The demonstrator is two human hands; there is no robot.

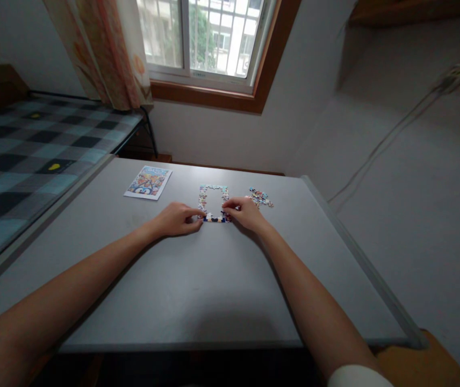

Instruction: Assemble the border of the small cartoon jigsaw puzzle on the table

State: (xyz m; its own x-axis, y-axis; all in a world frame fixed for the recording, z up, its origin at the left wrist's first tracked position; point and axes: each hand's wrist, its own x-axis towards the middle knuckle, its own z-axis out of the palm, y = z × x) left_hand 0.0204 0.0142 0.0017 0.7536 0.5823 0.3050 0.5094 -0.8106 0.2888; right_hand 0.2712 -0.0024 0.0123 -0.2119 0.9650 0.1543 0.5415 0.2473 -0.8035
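A jigsaw puzzle point(202, 198) lies on the table as a rectangular border of joined pieces around a bare middle. Its near edge has a dark blue and cream strip. At its near left corner is my left hand point(177, 219), index finger and thumb stretched out and slightly apart, their tips touching the border. My right hand point(246, 213) is over the right side, its fingers pinched together on a small dark jigsaw piece point(222, 212), mostly hidden by the fingertips. Loose jigsaw pieces point(259, 196) lie in a heap just beyond my right hand.
A printed picture card point(148, 183) lies at the far left of the grey-white table point(198, 285). A bed with a checked cover point(32, 140) stands to the left. Beyond the table are a curtain point(105, 54) and a window point(214, 37). A cable point(387, 140) hangs along the right wall.
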